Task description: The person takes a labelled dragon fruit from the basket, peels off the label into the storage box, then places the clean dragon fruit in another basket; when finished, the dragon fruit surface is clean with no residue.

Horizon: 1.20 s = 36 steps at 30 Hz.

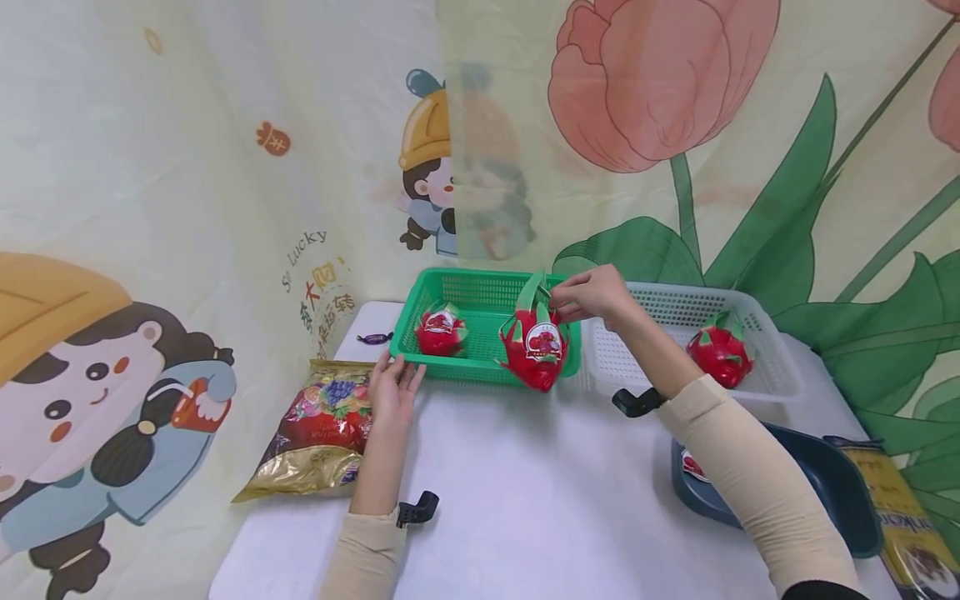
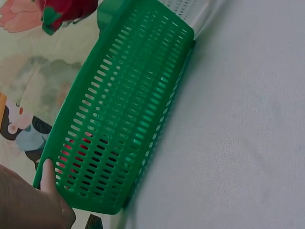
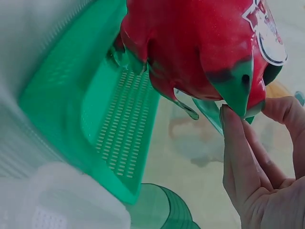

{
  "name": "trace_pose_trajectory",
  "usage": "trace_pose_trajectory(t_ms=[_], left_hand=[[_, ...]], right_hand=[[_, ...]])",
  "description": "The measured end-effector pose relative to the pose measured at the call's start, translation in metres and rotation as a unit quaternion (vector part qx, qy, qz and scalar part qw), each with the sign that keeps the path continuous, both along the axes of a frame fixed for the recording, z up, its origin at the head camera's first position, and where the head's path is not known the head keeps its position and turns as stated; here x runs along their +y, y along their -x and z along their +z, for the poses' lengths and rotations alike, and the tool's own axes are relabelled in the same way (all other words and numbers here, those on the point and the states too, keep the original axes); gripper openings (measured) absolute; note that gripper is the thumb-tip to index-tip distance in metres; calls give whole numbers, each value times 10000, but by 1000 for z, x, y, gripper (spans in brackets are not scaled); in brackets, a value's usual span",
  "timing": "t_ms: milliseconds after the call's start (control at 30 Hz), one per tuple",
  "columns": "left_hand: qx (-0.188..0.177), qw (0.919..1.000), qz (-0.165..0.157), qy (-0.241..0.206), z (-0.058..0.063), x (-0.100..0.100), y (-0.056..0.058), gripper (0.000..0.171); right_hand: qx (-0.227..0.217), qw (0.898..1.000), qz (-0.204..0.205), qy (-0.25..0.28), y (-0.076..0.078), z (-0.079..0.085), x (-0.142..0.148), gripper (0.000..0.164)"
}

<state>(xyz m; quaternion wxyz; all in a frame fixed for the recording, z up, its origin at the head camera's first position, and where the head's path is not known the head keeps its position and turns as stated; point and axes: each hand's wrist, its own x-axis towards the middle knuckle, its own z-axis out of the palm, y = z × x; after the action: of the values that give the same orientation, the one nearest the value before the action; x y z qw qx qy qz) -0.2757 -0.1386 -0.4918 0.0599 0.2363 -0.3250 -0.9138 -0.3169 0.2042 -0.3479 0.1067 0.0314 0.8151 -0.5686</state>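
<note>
By the green leafy tip, my right hand [image 1: 596, 296] pinches a red dragon fruit [image 1: 542, 346] with a round label. The fruit hangs over the front right of a green basket [image 1: 480, 367]; in the right wrist view, thumb and fingertips meet on the green tip of the dragon fruit [image 3: 190, 52]. My left hand [image 1: 392, 392] holds the basket's front left corner, its thumb against the slotted wall of the basket [image 2: 114, 119] in the left wrist view. Inside the basket's left part lies another dragon fruit [image 1: 440, 331].
A white basket [image 1: 780, 375] with a dragon fruit [image 1: 722, 350] stands at right. Nearer is a dark blue basin [image 1: 847, 508], partly behind my right arm, beside a yellow packet [image 1: 900, 508]. A mixed-fruit bag [image 1: 322, 429] and a purple wrapped candy [image 1: 374, 338] lie at left.
</note>
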Motion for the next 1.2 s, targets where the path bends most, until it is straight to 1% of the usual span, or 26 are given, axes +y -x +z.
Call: trace_pose_trajectory(t_ms=[133,267,533,667,800,1000,1100,1200], left_hand=[[25,10000,-1,22,1,2,0,62],[37,9999,-69,-74,0,1,0,62],[65,9996,-254,-110,1,0,-1,60],[110,9994,-296,-125,1,-1,0,61],[126,9994,-296,-98,2,-1,0,61],[68,9995,-308,-46,2,0,1,62],[29,9995,-304,-45,1,-1,1,63],[27,9995,-308,-57,1,0,1,63]], right_hand=[[118,9998,131,-58,-22,-4,9,37],[139,9996,206,-102,-42,-12,14,38],[245,9994,241,-13,-80,-43,20,34],[207,9995,225,110,-96,-58,19,31],[236,9992,238,223,-106,-71,15,29],[189,9988,264,354,-116,-88,10,27],[109,9987,226,447,-119,-97,8,26],[-33,9983,172,551,-118,-108,7,25]])
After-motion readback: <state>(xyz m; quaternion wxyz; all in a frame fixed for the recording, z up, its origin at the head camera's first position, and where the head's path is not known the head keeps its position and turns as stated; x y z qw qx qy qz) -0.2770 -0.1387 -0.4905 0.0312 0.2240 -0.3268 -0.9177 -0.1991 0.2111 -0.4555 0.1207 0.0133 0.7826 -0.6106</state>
